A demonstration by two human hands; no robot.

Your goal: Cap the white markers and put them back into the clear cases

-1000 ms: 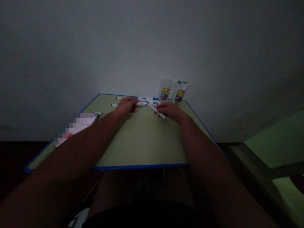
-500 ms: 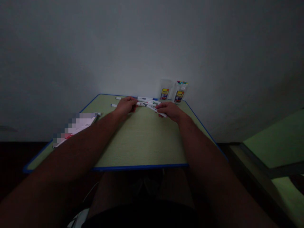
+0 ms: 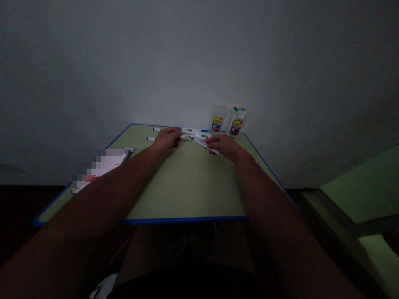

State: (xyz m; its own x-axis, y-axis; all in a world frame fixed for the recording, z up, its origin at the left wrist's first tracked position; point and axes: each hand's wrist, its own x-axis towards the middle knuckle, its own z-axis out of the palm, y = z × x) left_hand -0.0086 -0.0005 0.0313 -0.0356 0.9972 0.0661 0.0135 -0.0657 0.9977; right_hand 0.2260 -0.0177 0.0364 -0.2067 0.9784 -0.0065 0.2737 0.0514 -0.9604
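At the far side of the table, several white markers (image 3: 193, 130) lie loosely side by side and partly across each other, some with blue ends. My right hand (image 3: 222, 146) pinches one white marker (image 3: 200, 143), which slants down toward the right under the fingers. My left hand (image 3: 167, 139) curls over the left part of the group, thumb and fingertips closed at the end of another white marker (image 3: 185, 137). The fingers of that hand cover part of the markers beneath. A blue-ended marker (image 3: 150, 139) sticks out to its left.
Against the wall stand a clear plastic case (image 3: 217, 112) with a yellow label and a second case (image 3: 237, 122) holding several colored-tipped pens. A white booklet or box (image 3: 106, 168), partly blurred out, lies at the left edge of the blue-rimmed table (image 3: 187, 187).
Both hands keep nearly the same place and grip. The whole view has shifted very slightly; the markers and cases stay where they were on the table.
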